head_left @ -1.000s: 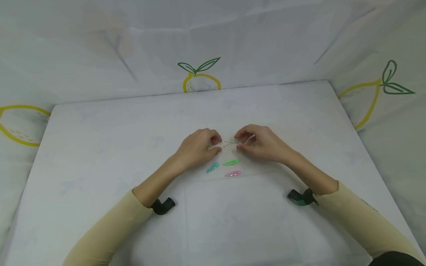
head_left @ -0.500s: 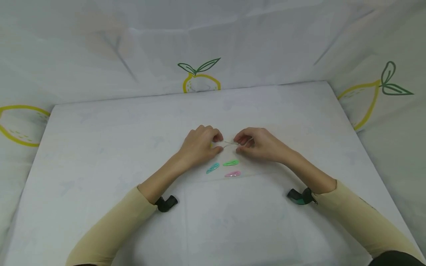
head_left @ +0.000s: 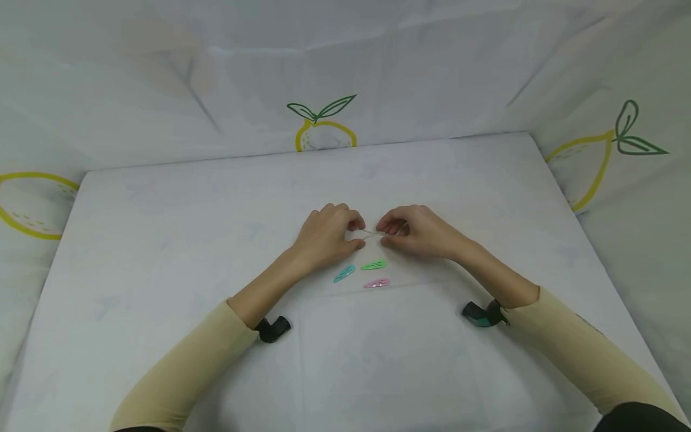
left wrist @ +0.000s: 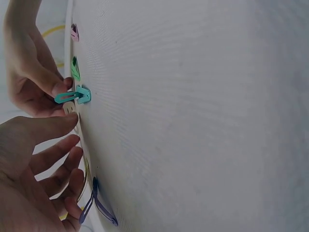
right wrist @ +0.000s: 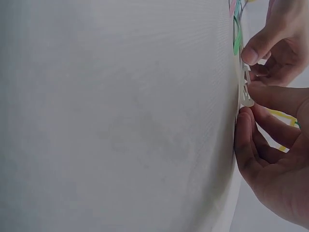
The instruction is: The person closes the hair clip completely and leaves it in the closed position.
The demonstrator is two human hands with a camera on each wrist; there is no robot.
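Observation:
A cream snap hair clip [head_left: 373, 233] spans the gap between the two hands, its two arms spread apart. The left hand [head_left: 326, 237] pinches its left end with thumb and fingers. From the other side, the right hand [head_left: 418, 231] grips the right end. In the right wrist view the cream clip [right wrist: 247, 94] shows between the fingertips. Nearer the body lie a teal hair clip [head_left: 344, 273], a green hair clip [head_left: 373, 264] and a pink hair clip [head_left: 376, 282]. By the left hand's lower fingers, a purple hair clip [left wrist: 99, 203] stands with its arms apart.
A yellow clip-like strip [left wrist: 86, 171] is partly hidden by the left hand's fingers. White cloth covers the table [head_left: 189, 240]. A lemon-print curtain [head_left: 432, 78] rises behind its far edge. Black wrist camera mounts [head_left: 273, 329] hang under the forearms.
Both hands have come slightly closer together, the left one shifting right. The visible stretch of the cream clip between them is shorter. The clips on the table have stayed put.

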